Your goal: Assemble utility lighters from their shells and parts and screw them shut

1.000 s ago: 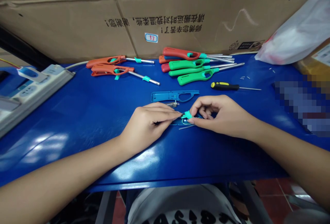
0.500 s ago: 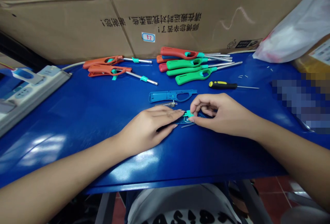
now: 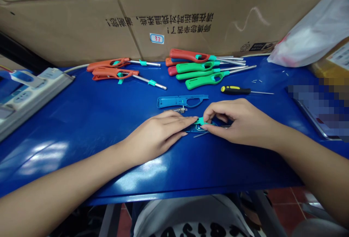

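My left hand [image 3: 156, 135] lies flat on the blue table [image 3: 89, 120], its fingers stretched out and pressing down on a blue lighter shell half [image 3: 195, 127]. My right hand [image 3: 237, 120] pinches a small teal trigger piece [image 3: 202, 121] between thumb and fingertips, right at that shell. A thin metal wire pokes out under the shell. Just beyond the hands lies the other blue shell half [image 3: 182, 101], with a small metal part [image 3: 178, 110] beside it.
Two orange long-nosed lighters [image 3: 114, 68] lie at the back left, several green and red ones [image 3: 201, 69] at the back centre. A yellow-and-black screwdriver [image 3: 237, 90] lies to the right. A power strip [image 3: 29, 91] sits at left; cardboard boxes [image 3: 163, 11] stand behind, a plastic bag [image 3: 313, 33] at right.
My left hand has flattened its fingers onto the blue shell. My right hand has shifted the teal piece a little lower against the shell. The view has moved slightly.
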Action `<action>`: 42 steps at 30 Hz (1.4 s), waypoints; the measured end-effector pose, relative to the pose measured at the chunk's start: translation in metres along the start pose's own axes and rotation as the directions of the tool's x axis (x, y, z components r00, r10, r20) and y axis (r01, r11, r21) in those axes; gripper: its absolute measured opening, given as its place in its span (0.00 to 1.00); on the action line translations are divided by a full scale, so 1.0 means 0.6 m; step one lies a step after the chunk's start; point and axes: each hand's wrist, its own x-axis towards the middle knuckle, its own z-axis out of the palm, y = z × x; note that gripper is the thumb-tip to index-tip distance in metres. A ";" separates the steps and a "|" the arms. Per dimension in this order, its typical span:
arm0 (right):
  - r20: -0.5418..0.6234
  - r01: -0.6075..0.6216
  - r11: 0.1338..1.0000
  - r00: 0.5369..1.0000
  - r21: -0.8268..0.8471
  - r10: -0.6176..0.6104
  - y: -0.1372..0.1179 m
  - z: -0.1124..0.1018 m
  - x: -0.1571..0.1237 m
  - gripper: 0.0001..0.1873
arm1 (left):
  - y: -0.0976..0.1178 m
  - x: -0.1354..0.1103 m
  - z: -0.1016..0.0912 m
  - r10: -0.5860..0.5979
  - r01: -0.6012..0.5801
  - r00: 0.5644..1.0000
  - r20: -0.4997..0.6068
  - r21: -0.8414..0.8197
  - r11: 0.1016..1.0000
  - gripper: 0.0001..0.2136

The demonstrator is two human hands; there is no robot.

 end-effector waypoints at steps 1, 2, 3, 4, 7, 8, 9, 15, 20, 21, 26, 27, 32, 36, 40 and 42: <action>0.012 0.009 1.000 1.000 0.001 -0.009 0.000 0.000 0.000 0.02 | 0.000 0.000 0.000 -0.002 0.002 1.000 0.000 -0.001 1.000 0.21; 0.025 0.019 1.000 1.000 0.003 -0.019 0.000 0.000 0.000 0.02 | 0.000 0.000 0.001 -0.008 0.008 1.000 -0.002 -0.001 1.000 0.21; 0.037 0.031 0.999 0.999 0.007 -0.031 0.001 0.000 0.000 0.01 | 0.000 -0.001 0.002 -0.016 0.016 1.000 -0.003 0.002 1.000 0.21; 0.046 0.043 0.999 0.998 0.011 -0.043 0.001 0.001 0.000 0.01 | 0.000 -0.001 0.002 -0.027 0.027 1.000 -0.005 0.008 1.000 0.21; 0.058 0.066 0.998 0.996 0.020 -0.067 0.004 0.003 -0.001 0.02 | 0.001 -0.002 0.002 -0.055 0.056 0.998 -0.017 0.040 0.998 0.23; 0.058 0.068 0.997 0.996 0.018 -0.069 0.005 0.003 -0.001 0.02 | 0.002 -0.002 0.001 -0.061 0.062 0.998 -0.022 0.049 0.997 0.23; 0.057 0.069 0.998 0.996 0.015 -0.069 0.005 0.003 -0.001 0.02 | 0.002 -0.002 0.001 -0.064 0.065 0.998 -0.024 0.055 0.996 0.23; 0.062 0.065 0.998 0.996 -0.012 -0.064 0.007 0.000 -0.003 0.03 | 0.003 -0.001 0.001 -0.041 0.041 0.999 -0.008 0.070 0.997 0.15; 0.055 0.080 0.996 0.995 -0.044 -0.077 0.008 -0.006 -0.006 0.03 | 0.003 0.001 0.003 -0.046 0.045 0.999 0.002 0.063 0.997 0.16; 0.054 0.086 0.995 0.995 -0.047 -0.083 0.008 -0.007 -0.006 0.03 | 0.003 0.002 0.003 -0.044 0.044 0.999 0.001 0.058 0.997 0.16; 0.072 0.110 0.992 0.992 -0.057 -0.106 0.005 -0.008 -0.007 0.04 | 0.004 0.002 0.003 -0.046 0.046 0.999 -0.006 0.031 0.998 0.15; 0.074 0.115 0.992 0.991 -0.059 -0.110 0.005 -0.008 -0.007 0.04 | 0.004 0.002 0.003 -0.046 0.047 0.999 -0.008 0.028 0.999 0.15; 0.089 0.118 0.989 0.990 -0.089 -0.110 0.007 -0.006 -0.007 0.04 | 0.003 0.002 0.003 -0.044 0.044 0.999 -0.002 0.034 0.998 0.14; 0.082 0.083 0.988 0.994 -0.131 -0.073 0.008 -0.003 -0.005 0.04 | 0.002 0.002 0.003 -0.030 0.028 0.999 0.017 0.080 0.996 0.15; 0.041 0.060 0.992 0.998 -0.111 -0.056 0.011 -0.006 -0.002 0.04 | 0.002 -0.002 0.002 -0.001 -0.005 0.999 0.035 0.174 0.985 0.15; 0.061 0.089 0.993 0.995 -0.072 -0.084 0.012 -0.010 -0.002 0.05 | 0.003 -0.004 0.001 -0.001 -0.008 0.999 0.044 0.201 0.980 0.16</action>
